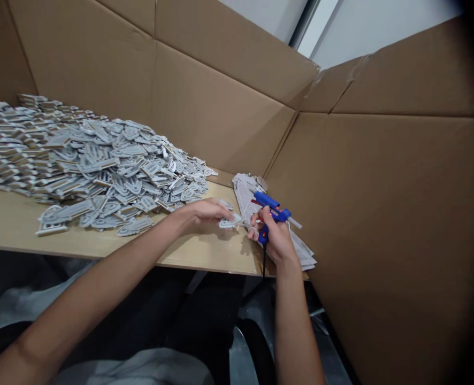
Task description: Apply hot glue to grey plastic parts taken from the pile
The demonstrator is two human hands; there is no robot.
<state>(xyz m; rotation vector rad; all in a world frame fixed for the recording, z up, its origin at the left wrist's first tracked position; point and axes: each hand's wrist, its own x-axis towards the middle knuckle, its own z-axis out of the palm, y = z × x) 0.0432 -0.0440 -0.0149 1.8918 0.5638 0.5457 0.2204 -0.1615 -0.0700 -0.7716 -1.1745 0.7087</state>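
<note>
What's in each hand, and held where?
The right hand grips a blue plastic hot glue gun by its handle; the left hand pinches a flat grey cutout at its edge.

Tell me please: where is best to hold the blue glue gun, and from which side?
Take the glue gun by its grip, the blue handle under the barrel, from below and behind, as the right hand does. The grip drops from the barrel, black cord at its end, so fingers can close around it, leaving the white glue stick free.
</note>
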